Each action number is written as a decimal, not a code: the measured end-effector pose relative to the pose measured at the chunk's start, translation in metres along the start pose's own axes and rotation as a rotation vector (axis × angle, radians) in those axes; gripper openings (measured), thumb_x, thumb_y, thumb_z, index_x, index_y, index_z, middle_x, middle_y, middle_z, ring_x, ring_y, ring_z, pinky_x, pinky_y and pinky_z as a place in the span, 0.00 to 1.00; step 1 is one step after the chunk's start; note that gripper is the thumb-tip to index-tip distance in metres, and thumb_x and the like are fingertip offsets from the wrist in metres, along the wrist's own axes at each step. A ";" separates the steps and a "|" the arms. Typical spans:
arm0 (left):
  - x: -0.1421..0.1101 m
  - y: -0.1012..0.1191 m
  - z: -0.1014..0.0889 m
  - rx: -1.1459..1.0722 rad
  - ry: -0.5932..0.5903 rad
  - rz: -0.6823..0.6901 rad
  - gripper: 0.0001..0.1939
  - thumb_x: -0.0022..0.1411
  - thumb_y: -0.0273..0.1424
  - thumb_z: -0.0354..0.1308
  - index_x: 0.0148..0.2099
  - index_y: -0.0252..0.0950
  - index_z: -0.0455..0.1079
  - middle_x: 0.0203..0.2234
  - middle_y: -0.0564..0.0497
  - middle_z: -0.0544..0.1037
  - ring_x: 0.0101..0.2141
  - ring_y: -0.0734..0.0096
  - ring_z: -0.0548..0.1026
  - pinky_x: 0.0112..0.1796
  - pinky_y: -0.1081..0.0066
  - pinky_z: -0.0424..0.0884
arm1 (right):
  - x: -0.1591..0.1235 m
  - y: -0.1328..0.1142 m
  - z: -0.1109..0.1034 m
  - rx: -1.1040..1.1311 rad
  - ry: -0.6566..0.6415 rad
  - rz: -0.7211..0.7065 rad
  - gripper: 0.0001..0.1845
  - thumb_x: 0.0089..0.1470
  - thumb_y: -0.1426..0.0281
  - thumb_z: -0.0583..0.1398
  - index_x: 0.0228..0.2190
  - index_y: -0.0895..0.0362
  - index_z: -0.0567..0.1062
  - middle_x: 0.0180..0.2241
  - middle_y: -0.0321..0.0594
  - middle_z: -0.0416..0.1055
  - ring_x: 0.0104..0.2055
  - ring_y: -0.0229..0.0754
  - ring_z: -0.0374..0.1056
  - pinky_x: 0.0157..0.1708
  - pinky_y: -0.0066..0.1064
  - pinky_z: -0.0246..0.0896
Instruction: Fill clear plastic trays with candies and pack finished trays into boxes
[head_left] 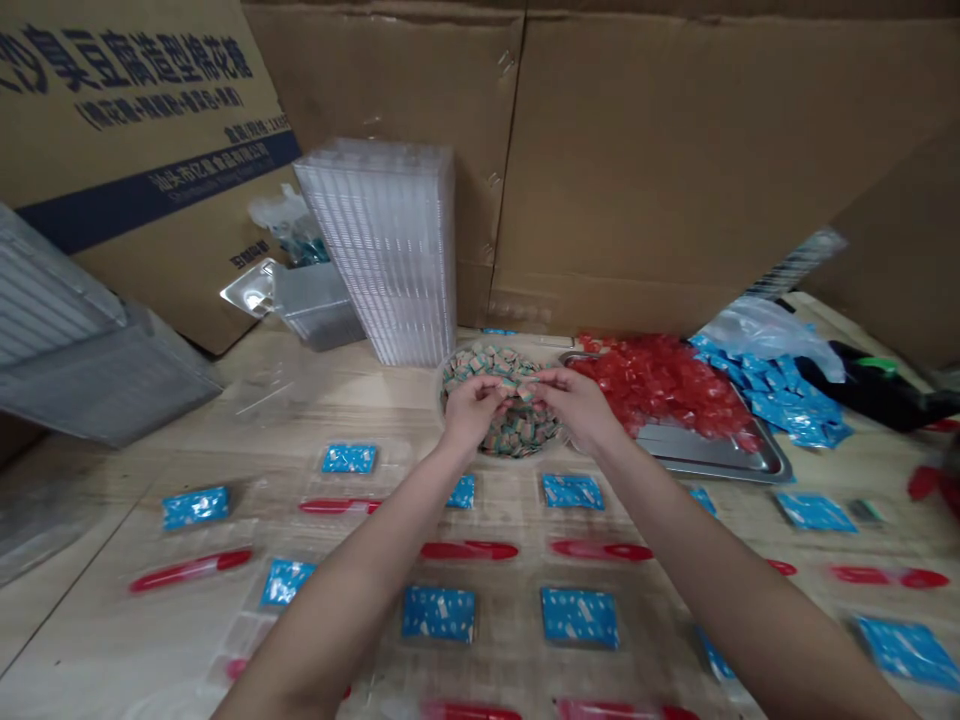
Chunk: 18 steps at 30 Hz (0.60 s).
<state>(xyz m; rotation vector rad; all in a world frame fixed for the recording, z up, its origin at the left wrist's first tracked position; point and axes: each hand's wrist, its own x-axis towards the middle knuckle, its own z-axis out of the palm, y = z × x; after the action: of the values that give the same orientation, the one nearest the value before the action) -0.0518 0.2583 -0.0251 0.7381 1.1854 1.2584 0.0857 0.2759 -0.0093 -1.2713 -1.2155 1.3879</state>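
Note:
My left hand [474, 410] and my right hand [579, 402] meet over a round tub [442, 385] full of small square beige-and-green pieces [514, 437]. The fingertips of each hand are pinched on a small piece [508, 386] of the same look; the exact kind is too small to make out. Below my forearms lie clear plastic trays [510, 590] in rows. Several hold a blue packet [439, 612] and a red pen-shaped stick [469, 550]. My forearms hide parts of some trays.
A metal tray [772, 462] heaped with red wrapped pieces [667, 385] stands right of the tub, beside a pile of blue packets [795, 390]. Tall stacks of clear trays [390, 250] stand behind and at left [75, 330]. Cardboard [637, 170] walls the back.

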 end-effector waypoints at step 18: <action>-0.011 0.019 -0.013 -0.062 -0.158 -0.233 0.06 0.50 0.18 0.61 0.31 0.30 0.73 0.24 0.51 0.77 0.26 0.79 0.75 0.41 0.71 0.71 | -0.001 -0.017 -0.001 -0.180 -0.091 -0.147 0.09 0.40 0.64 0.62 0.24 0.56 0.71 0.22 0.32 0.68 0.24 0.35 0.64 0.25 0.27 0.61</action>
<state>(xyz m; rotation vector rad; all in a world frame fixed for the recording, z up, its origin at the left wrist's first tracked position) -0.0686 0.2497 -0.0078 0.6221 1.0657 1.0200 0.0861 0.2775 0.0072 -1.2237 -1.4940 1.2630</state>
